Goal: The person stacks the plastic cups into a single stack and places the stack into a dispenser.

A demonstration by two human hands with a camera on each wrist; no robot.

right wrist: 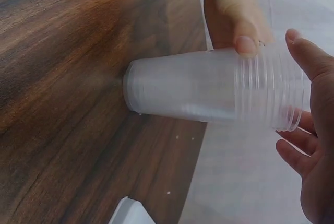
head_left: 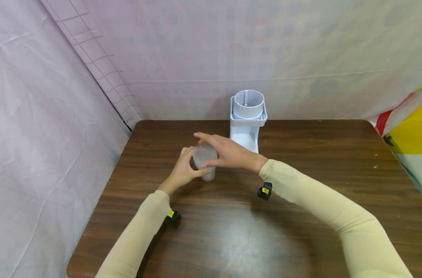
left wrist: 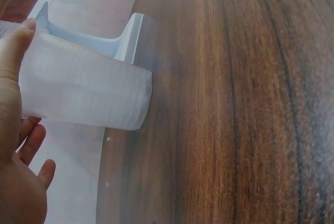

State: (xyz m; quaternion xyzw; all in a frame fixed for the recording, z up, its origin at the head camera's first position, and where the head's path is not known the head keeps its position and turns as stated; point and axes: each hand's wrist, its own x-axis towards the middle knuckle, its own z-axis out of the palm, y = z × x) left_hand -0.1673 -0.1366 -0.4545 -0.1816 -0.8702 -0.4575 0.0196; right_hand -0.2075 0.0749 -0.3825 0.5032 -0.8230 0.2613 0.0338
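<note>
A nested stack of clear plastic cups [head_left: 208,174] stands upright on the table, left of the middle in the head view. My left hand [head_left: 182,170] grips the stack near its upper part, thumb on the near side. The right wrist view shows several rims close together at the top of the cups [right wrist: 182,85]. Around those rims my right hand [head_left: 232,152] is spread, thumb held apart from the fingers. In the right wrist view its thumb [right wrist: 308,54] looks clear of the plastic, while its fingertips lie partly behind the rims.
A white plastic holder [head_left: 244,135] with a round open tube [head_left: 249,103] on top stands behind the right hand, near the table's back edge. The brown wooden table [head_left: 197,239] meets a pale cloth [head_left: 197,58] at the back. Another cloth hangs at left.
</note>
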